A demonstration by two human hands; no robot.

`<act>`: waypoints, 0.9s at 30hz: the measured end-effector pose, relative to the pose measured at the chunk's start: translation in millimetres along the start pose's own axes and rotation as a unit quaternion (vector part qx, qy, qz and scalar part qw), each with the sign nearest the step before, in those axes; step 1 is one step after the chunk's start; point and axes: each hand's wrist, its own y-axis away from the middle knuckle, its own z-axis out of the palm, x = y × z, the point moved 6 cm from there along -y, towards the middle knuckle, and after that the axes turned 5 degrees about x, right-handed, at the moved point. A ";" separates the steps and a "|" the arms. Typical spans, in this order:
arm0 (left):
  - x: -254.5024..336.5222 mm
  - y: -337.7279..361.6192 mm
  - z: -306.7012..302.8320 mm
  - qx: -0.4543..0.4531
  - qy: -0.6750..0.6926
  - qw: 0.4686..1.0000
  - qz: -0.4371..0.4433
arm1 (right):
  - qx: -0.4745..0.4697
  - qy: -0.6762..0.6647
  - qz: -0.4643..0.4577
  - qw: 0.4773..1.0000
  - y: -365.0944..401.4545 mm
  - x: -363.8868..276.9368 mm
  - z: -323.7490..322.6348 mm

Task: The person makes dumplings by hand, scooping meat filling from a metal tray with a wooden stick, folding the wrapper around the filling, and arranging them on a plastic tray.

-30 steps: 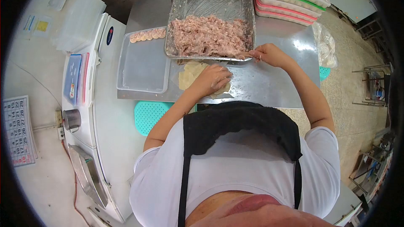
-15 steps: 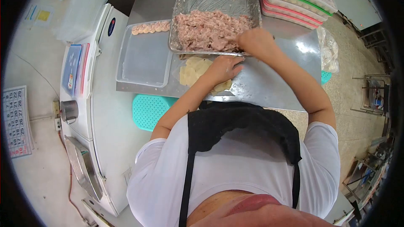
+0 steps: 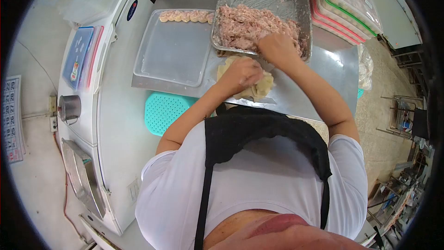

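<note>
Here, dough wrappers beneath the left hand, grip closed on them; right hand on mince, grip unclear.

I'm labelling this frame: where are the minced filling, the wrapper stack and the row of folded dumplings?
minced filling (image 3: pixel 243 25): head view, middle of the heap.
wrapper stack (image 3: pixel 262 88): head view, its bare right edge.
row of folded dumplings (image 3: pixel 185 16): head view, mid-row.

1. Your left hand: palm down, knuckles up, fingers curled under; whether it grips cannot be seen.
2. Your left forearm: bare, elbow bent, running from 7 o'clock toward 1 o'clock.
3. Your right hand: back uppermost, fingertips hidden, close by the left hand at its 1 o'clock.
4. Your right forearm: bare, reaching from 5 o'clock toward 11 o'clock.
</note>
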 end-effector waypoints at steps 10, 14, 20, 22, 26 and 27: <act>-68.6 50.5 -56.5 0.234 0.627 0.609 -0.426 | -0.046 0.038 0.015 0.998 -34.4 -17.1 -5.1; -76.8 56.6 -59.9 0.153 0.556 0.704 -0.414 | -0.069 -0.104 0.115 0.986 -17.8 -31.6 5.4; -71.8 27.3 -84.5 0.042 0.457 0.814 -0.356 | -0.022 -0.410 0.243 0.879 14.2 17.4 39.1; -78.2 9.5 -89.5 0.031 0.254 0.916 -0.308 | 0.024 -0.513 0.344 0.786 20.7 28.1 28.7; -83.5 -23.3 -75.4 0.213 0.620 0.658 -0.371 | 0.081 -0.621 0.393 0.673 20.7 20.6 -15.6; -79.5 -33.0 -76.1 0.264 0.680 0.593 -0.340 | 0.084 -0.621 0.394 0.672 20.3 19.3 -20.5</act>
